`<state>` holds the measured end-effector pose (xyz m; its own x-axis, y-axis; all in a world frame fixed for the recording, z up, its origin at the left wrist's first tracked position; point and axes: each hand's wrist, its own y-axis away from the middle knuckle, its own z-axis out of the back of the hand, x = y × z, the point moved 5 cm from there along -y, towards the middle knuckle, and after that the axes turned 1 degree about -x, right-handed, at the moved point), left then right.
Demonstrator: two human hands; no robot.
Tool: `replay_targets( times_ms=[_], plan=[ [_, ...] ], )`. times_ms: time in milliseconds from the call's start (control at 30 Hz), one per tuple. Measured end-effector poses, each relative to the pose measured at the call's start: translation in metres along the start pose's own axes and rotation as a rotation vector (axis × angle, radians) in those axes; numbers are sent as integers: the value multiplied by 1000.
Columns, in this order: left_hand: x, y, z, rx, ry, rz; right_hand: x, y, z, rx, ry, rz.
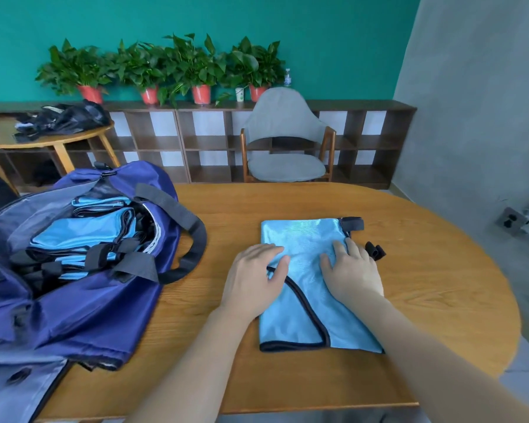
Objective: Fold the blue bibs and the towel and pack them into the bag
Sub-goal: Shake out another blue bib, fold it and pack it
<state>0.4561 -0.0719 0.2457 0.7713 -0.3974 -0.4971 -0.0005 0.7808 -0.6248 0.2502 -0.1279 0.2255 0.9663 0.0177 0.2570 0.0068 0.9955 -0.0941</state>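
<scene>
Several folded bibs [74, 236] already sit in the open bag [83, 303], at table [440, 300] left. Your left hand [254, 280] & right hand [353, 273] press flat, fingers straight, on a half-folded bib [306, 239] at center. Left: finish fold, pack it. No towel in view.

Both hands [254, 279] and forearms are bare, with no sleeves, rings or watch.

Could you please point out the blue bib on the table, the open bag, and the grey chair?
Blue bib [306, 239]: head view, upper flat panel.
Bag [98, 306]: head view, navy front wall.
Grey chair [283, 117]: head view, backrest.
</scene>
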Motion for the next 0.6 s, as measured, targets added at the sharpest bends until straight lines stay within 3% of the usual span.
replay_targets(
  times_ms=[167, 300, 400, 600],
  plan=[
    [-3, 3, -4, 149, 24, -15, -4, 1, 8, -56, -143, -48],
    [-7, 8, -5, 250, -30, -67, -1, 24, 26, -136, -342, 258],
    [-9, 15, 5, 228, -65, -98, 1, 59, 31, -30, -388, 473],
    [-17, 40, 17, 351, 25, -134, -27, 106, 39, -3, -476, 569]
  ],
)
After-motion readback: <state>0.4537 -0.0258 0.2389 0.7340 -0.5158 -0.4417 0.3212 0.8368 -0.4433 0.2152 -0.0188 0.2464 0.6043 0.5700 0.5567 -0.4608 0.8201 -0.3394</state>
